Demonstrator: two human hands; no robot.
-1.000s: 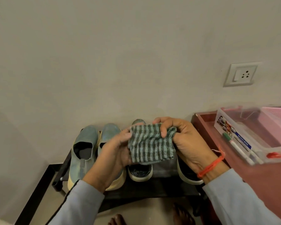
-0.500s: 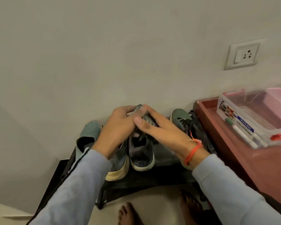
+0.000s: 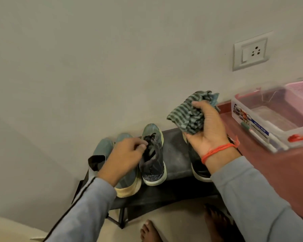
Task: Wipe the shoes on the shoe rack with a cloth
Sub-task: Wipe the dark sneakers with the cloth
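Observation:
A black shoe rack [image 3: 175, 154] stands against the wall. It carries a teal slip-on pair, one shoe [image 3: 101, 149] at the far left and the other [image 3: 128, 182] partly under my left wrist. A dark laced sneaker [image 3: 154, 165] sits in the middle. My left hand [image 3: 126, 156] reaches over the slip-ons and its fingertips pinch that sneaker's laces. My right hand [image 3: 208, 135] is raised above the rack's right end, palm toward me, gripping a bunched green striped cloth [image 3: 189, 116]. A second dark sneaker [image 3: 198, 165] shows below that wrist, mostly hidden.
A reddish-brown table [image 3: 269, 172] adjoins the rack on the right. It bears a clear plastic box [image 3: 273, 116], markers [image 3: 259, 138] and a pink basket [image 3: 301, 86]. A wall socket [image 3: 250, 53] is above. My bare feet [image 3: 149, 231] stand before the rack.
My hands have parted. The right hand lifted the cloth up and to the right, off the middle sneaker. The left hand stays at that sneaker's laces.

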